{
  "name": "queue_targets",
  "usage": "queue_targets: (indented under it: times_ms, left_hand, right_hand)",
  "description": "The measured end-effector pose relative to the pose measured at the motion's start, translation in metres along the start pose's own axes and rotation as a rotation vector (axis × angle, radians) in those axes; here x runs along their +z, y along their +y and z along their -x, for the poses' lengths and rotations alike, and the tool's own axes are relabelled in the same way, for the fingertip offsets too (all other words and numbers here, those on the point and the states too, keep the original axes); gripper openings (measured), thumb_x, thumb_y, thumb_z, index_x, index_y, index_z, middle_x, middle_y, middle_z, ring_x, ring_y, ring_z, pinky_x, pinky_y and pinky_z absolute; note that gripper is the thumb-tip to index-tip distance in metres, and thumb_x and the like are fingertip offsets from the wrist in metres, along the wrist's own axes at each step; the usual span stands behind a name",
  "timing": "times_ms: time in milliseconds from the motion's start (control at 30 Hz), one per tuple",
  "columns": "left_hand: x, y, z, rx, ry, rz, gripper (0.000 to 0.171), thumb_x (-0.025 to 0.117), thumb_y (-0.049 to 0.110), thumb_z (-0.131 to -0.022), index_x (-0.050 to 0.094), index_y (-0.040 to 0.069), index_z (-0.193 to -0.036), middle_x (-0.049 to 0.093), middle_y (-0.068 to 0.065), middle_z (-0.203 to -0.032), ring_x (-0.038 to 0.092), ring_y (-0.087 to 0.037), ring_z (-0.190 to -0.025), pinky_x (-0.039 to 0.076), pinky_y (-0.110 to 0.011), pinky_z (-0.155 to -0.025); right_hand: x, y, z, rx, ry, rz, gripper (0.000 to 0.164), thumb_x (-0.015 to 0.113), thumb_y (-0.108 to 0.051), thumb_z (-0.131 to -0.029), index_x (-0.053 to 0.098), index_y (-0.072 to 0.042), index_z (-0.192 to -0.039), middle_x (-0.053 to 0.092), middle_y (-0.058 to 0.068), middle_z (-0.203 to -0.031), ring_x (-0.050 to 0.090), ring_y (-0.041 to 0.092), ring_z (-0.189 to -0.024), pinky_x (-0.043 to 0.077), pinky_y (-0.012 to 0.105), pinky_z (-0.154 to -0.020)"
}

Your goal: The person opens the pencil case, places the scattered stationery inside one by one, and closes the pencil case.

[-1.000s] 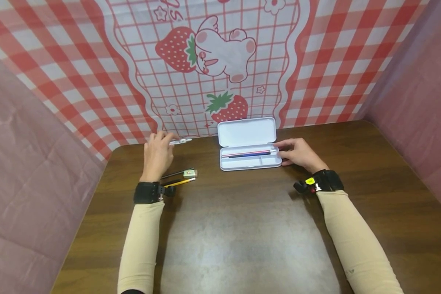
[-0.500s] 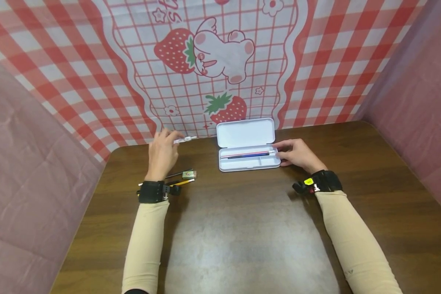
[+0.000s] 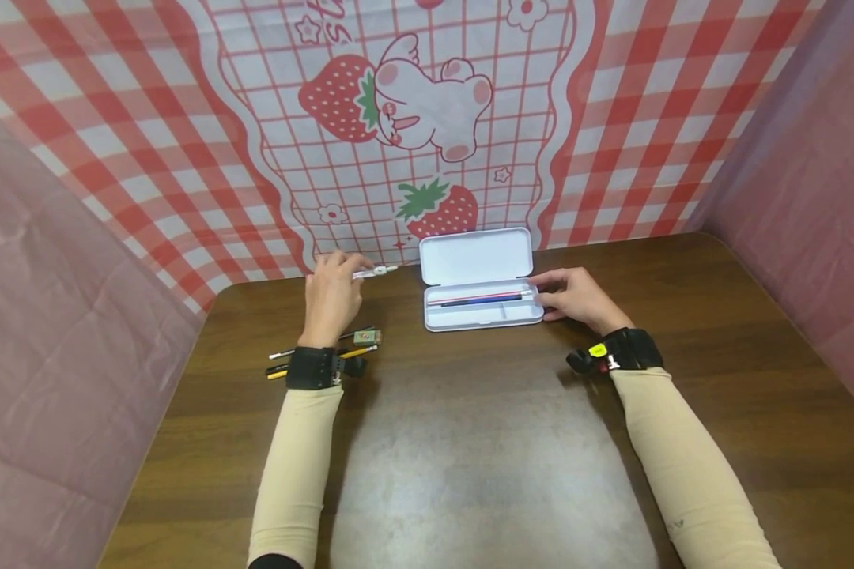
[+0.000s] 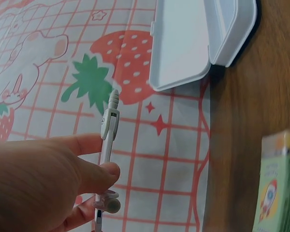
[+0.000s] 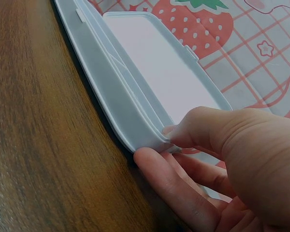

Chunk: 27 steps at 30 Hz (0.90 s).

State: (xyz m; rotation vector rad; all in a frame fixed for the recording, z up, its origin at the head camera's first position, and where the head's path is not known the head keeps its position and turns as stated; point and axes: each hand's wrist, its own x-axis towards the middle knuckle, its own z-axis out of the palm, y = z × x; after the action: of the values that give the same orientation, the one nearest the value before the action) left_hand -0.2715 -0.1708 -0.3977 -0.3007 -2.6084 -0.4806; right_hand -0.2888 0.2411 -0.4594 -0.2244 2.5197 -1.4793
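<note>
My left hand (image 3: 333,296) pinches a white drawing compass (image 4: 107,137) between thumb and fingers, raised near the back edge of the table. In the left wrist view its ridged handle end points up, away from the palm. To the right stands a white pencil case (image 3: 462,319) with its lid raised against the backdrop cloth. Several slim pens or pencils (image 3: 482,299), blue, black and red, lie in its long rear compartment. My right hand (image 3: 580,300) grips the case's right end, thumb (image 5: 183,129) over the rim and fingers against the outer wall.
Below my left forearm and wrist lie a boxed eraser (image 3: 367,337), a yellow pencil (image 3: 359,352) and dark pencils or pens, partly hidden by the wrist strap. A red-checked strawberry cloth (image 3: 441,209) hangs right behind the table (image 3: 470,442).
My left hand has moved right with the compass, toward the pencil case, uncovering the left ends of the pencils. The right hand and the case stay in place.
</note>
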Motion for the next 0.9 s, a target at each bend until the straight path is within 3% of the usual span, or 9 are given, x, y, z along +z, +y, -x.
queue_targets:
  times_ms: [600,900]
  left_hand:
    - [0.022,0.024,-0.008,0.004,-0.073,0.015,0.025,0.072,0.006,-0.087,0.074,0.02,-0.108,0.069,-0.009,-0.112,0.058,-0.032,-0.104,0.051,-0.052,-0.081]
    - [0.033,0.035,-0.011,0.002,-0.108,0.004,0.026,0.071,0.009,-0.088,0.073,0.024,-0.109,0.068,-0.007,-0.112,0.058,-0.031,-0.099,0.051,-0.049,-0.076]
  right_hand:
    - [0.0,-0.001,-0.002,0.001,-0.005,-0.002,0.04,0.069,-0.012,-0.093,0.064,-0.007,-0.132,0.057,0.022,-0.133,0.066,0.028,-0.087,0.062,0.025,-0.065]
    - [0.0,0.001,-0.001,0.001,0.002,0.001,0.04,0.069,-0.012,-0.092,0.065,-0.007,-0.132,0.058,0.022,-0.133,0.066,0.029,-0.087,0.062,0.026,-0.065]
